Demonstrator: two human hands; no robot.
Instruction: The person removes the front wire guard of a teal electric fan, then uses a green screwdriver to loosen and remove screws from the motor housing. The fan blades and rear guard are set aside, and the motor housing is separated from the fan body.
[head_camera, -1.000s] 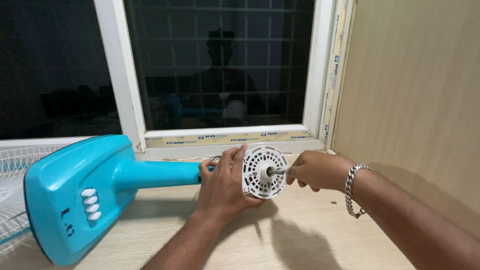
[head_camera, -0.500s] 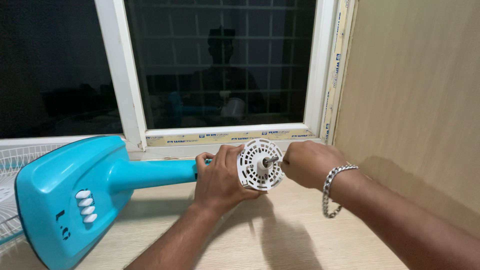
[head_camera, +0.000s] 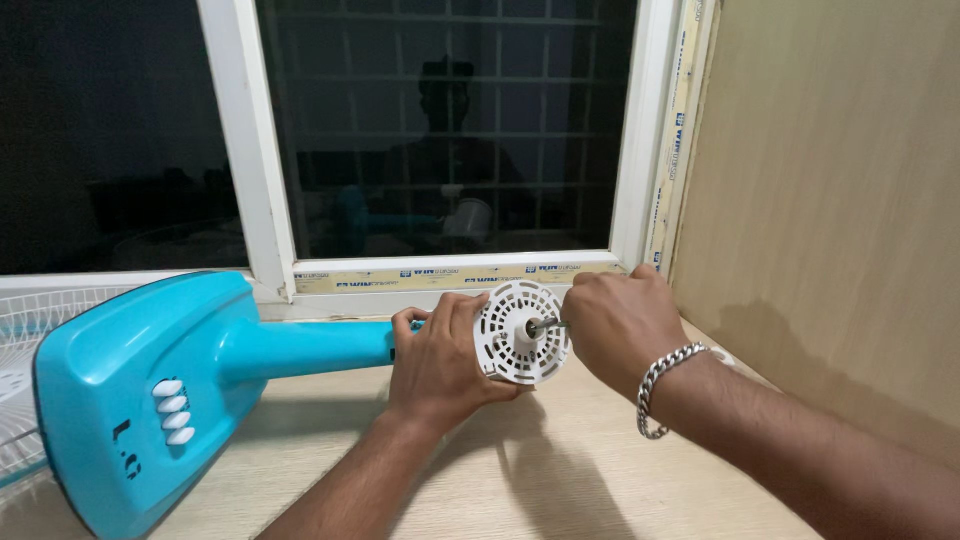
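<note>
Blue fan stand (head_camera: 150, 390) lies flat on the table (head_camera: 560, 480), long axis L–R, base at left. L hand (head_camera: 440, 365) wraps the white vented motor housing (head_camera: 520, 332). R hand (head_camera: 615, 325) sits just right of it, fingers pinched on the shaft (head_camera: 545, 325); shaft points right along that axis.

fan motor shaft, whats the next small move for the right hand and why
Probably a short twist of the right hand at the shaft. Its fingers are closed at the shaft's tip, while the left hand braces the white vented motor cover on the blue fan lying on the table. What the fingers pinch is hidden.
</note>
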